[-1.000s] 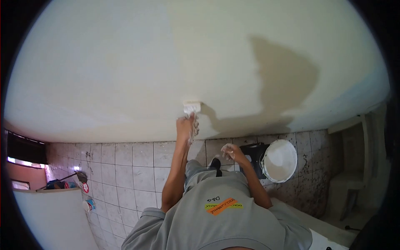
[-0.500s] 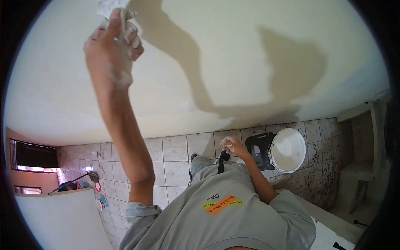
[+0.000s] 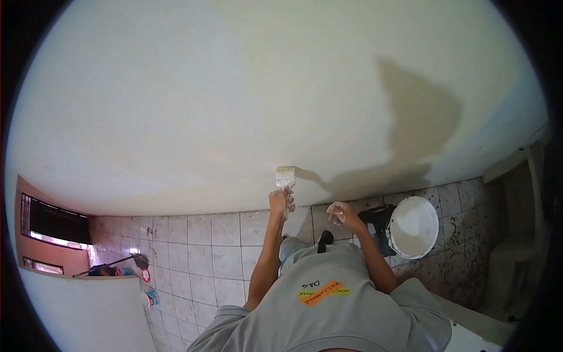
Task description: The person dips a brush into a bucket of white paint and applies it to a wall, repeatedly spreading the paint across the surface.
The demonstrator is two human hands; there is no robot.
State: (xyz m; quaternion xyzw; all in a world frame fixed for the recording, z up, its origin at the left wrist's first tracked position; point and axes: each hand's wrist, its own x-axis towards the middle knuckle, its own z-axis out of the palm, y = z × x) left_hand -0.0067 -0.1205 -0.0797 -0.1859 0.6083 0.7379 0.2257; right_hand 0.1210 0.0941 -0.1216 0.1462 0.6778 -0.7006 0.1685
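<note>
My left hand (image 3: 281, 202) is wrapped round the handle of a wide paint brush (image 3: 285, 176). The brush points up and away from me, its pale yellow bristles against the lower part of the cream wall (image 3: 176, 117). White paint coats the fingers. To the right, my right hand (image 3: 338, 214) hangs in front of my body, with white smears on its loosely bent fingers and nothing visible in it. A white bucket (image 3: 413, 227) with pale paint inside stands to the right of this hand.
Under the bucket's left side is a black stool or stand (image 3: 377, 226). The tiled floor (image 3: 226, 262) has dark spots at the right. Far left are a small paint tub (image 3: 150, 298), a long-handled tool (image 3: 139, 261) and a low white wall (image 3: 88, 311). Concrete shelving (image 3: 510, 258) stands at right.
My left hand has come down from the upper left to the lower middle of the wall with the brush. My right hand has shifted slightly to the right in view.
</note>
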